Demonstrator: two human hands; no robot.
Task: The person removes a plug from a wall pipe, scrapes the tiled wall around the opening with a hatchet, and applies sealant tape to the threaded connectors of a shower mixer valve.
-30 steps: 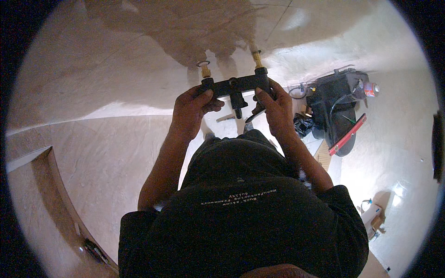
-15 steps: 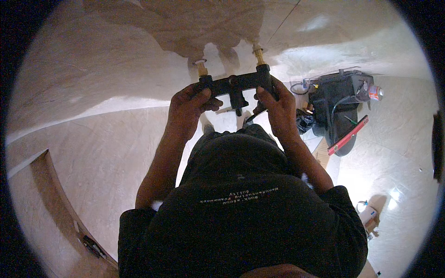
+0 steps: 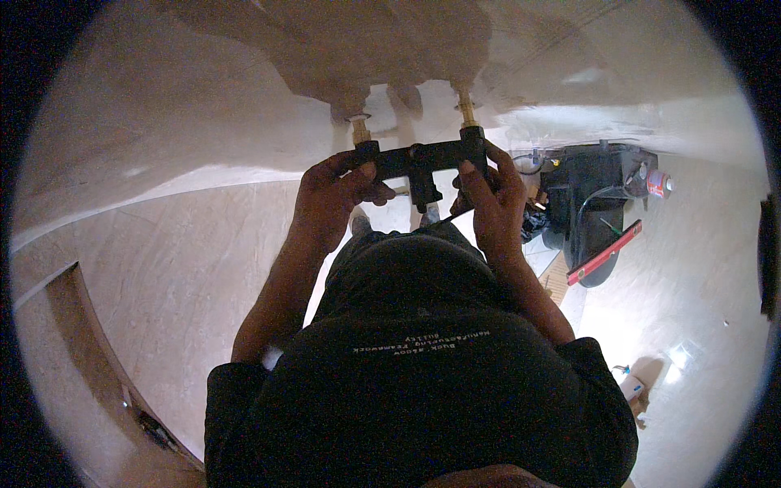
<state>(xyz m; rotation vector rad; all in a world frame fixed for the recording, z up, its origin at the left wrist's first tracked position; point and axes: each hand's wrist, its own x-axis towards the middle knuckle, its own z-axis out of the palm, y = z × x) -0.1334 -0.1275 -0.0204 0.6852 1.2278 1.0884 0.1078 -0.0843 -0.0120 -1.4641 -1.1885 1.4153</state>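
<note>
A black wall-mounted mixer tap (image 3: 423,155) lies level against the wall, its middle body pointing down toward me. My left hand (image 3: 332,195) is closed around its left end, thumb on top, close to the left brass fitting (image 3: 360,130). At the other end, my right hand (image 3: 496,199) grips the tap with the thumb on its near side. Above that hand, the right brass fitting (image 3: 467,112) sticks out of the wall. Both fittings meet the tap's ends; whether they are threaded in cannot be told. A thin dark strip shows beneath my right hand, too dim to name.
On the right stands a black tool container (image 3: 598,183) with a spray can (image 3: 659,184) and a red spirit level (image 3: 604,254) against it. Farther right on the floor is a white cylinder (image 3: 631,389). A wall ledge (image 3: 98,342) curves along the left.
The view has shifted slightly, so the tap and the fittings sit a little lower and to the right. Both hands keep their grip on the mixer tap.
</note>
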